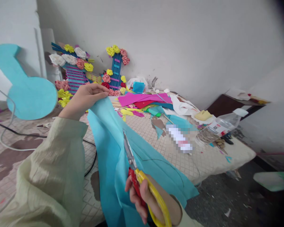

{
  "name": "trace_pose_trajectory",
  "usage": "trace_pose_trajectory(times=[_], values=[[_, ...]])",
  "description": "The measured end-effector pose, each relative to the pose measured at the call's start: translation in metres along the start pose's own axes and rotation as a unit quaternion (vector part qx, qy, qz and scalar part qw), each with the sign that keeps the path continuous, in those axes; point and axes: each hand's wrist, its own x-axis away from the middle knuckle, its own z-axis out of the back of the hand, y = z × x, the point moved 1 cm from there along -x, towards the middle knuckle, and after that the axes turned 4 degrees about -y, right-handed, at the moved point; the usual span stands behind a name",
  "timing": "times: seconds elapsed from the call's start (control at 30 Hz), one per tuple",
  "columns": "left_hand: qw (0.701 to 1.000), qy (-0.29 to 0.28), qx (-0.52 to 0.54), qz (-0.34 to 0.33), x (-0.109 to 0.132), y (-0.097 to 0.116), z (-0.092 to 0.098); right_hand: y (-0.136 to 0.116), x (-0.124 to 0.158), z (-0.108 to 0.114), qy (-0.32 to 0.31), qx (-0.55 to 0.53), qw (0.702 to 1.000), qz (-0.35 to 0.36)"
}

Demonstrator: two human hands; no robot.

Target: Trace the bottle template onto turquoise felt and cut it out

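My left hand point(85, 97) pinches the top edge of a large turquoise felt sheet point(111, 148) and holds it up, fingers closed on it. My right hand point(144, 198) grips red and yellow scissors point(142, 179) near the bottom of the view. Their silver blades point up into the sheet beside a thin drawn line. The sheet hangs down over my lap and spreads to the right across the table edge.
A table with a checked cloth point(203, 157) holds coloured paper scraps point(142, 101), a lying plastic bottle point(222, 126), a yellow sponge point(203, 115) and paper-flower decorations point(75, 72). A turquoise cut-out shape point(26, 91) stands at left. Cables point(9, 138) run over the floor.
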Motion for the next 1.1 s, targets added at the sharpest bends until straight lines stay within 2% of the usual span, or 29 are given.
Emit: trace_pose_trajectory(times=[0.27,0.5,0.77,0.97,1.1], values=[[0.999,0.01,-0.049,0.011,0.001,-0.003,0.004,0.0,0.003,-0.003,-0.006,-0.009,1.0,0.012],[0.998,-0.018,-0.053,0.009,0.001,-0.007,0.014,0.005,0.004,0.0,-0.006,-0.003,1.0,0.017],[0.998,-0.047,-0.031,0.001,0.001,-0.009,0.016,0.001,0.004,-0.002,0.006,-0.023,1.0,-0.002],[0.993,-0.109,0.031,-0.028,0.0,-0.009,0.012,-0.003,0.003,-0.004,0.016,0.0,1.0,-0.003],[0.992,-0.113,0.039,-0.027,0.0,-0.009,0.011,-0.003,0.001,-0.001,0.017,-0.013,1.0,-0.005]])
